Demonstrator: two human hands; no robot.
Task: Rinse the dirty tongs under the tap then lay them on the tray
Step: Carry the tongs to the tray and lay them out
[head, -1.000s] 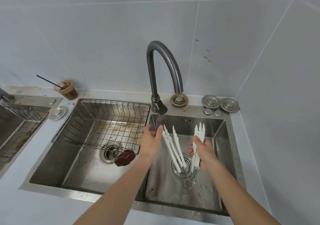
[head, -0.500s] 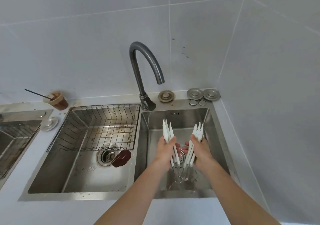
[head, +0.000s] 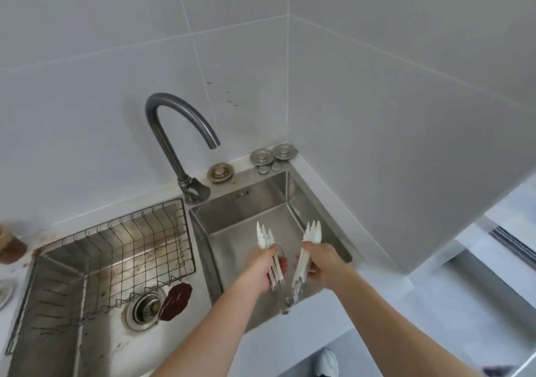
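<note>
1. Tiled wall (head: 377, 115): pale grey, it met in a corner behind the sink.
2. Worktop (head: 385, 286): white, it ran round the sink and off to the right.
3. Left basin (head: 116, 347): steel, stained, with a wire rack (head: 121, 260) sitting across its rear half.
4. Right basin (head: 249, 202): steel, deeper and narrower. Both hands worked above it.
5. Forearms: bare, they reached forward from the lower edge and converged over the right basin.
6. Tap (head: 171, 99): a grey swan-neck on the ledge between the basins. Its spout ended behind and to the left of the tongs, well apart from them.
7. Left hand (head: 261, 266): back towards the camera, its fingers were curled round the left bundle of tongs (head: 265, 236) at mid-length.
8. Right hand (head: 322, 260): back towards the camera, its fingers were wrapped round the right bundle of tongs (head: 312, 231) at mid-length.
9. Tongs: white arms with toothed tips pointing up and away. The metal hinge ends hung low towards the person and came close together. Whether the two bundles touched could not be told.
10. Brown disc (head: 176, 301): it lay on the left basin floor, just beside the drain strainer (head: 144, 310).
11. Round metal caps (head: 262, 156): they sat on the rear ledge near the corner.
</note>
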